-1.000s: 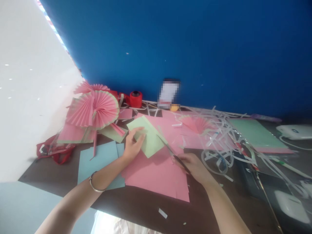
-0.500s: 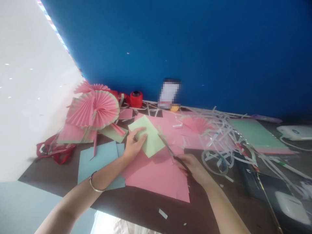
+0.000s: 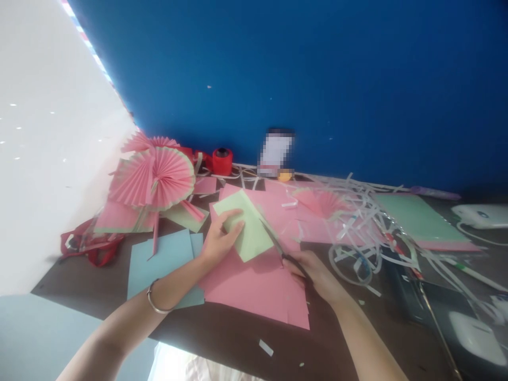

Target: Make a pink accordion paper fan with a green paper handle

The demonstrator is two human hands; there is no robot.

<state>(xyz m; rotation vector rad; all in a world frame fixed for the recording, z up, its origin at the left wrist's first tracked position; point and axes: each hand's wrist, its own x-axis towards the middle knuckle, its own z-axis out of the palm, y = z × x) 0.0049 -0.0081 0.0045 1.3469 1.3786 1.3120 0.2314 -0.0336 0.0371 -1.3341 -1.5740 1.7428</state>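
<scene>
- Pinching the light green paper sheet (image 3: pixel 251 228) with left fingers (image 3: pixel 235 225) spread on its top face and the thumb near its upper edge; the left hand (image 3: pixel 219 241) is closed on it and keeps it lifted off the pile.
- Right fingers (image 3: pixel 298 267) are curled tight round the dark handles of the scissors (image 3: pixel 278 244); the right hand (image 3: pixel 314 274) rests low over the pink paper.
- The blades point up and left, and the tips meet the green sheet's right edge. I can't tell how far apart the blades are because of blur.
- Change over the last second: the green sheet has turned a little and slid toward the scissors, so it now looks narrower.
- The right hand has crept slightly left, and the blades lie closer along the sheet's edge than before.
- My read is that the cut along that edge is moving on. No loose piece has come off yet.
- The green sheet hangs above a large pink sheet (image 3: pixel 254 288), which lies flat on the dark table (image 3: pixel 238 341).
- A metal bangle (image 3: pixel 153 302) sits on the left wrist, over pale blue sheets (image 3: pixel 159 259).
- Farther out are pink pleated fans (image 3: pixel 154 177) at the back left and a red ribbon spool (image 3: pixel 221 160) by the blue wall (image 3: pixel 317 79).
- A tangle of white paper strips (image 3: pixel 357 222) lies to the right of the scissors.
- Nothing else on the table has shifted.
</scene>
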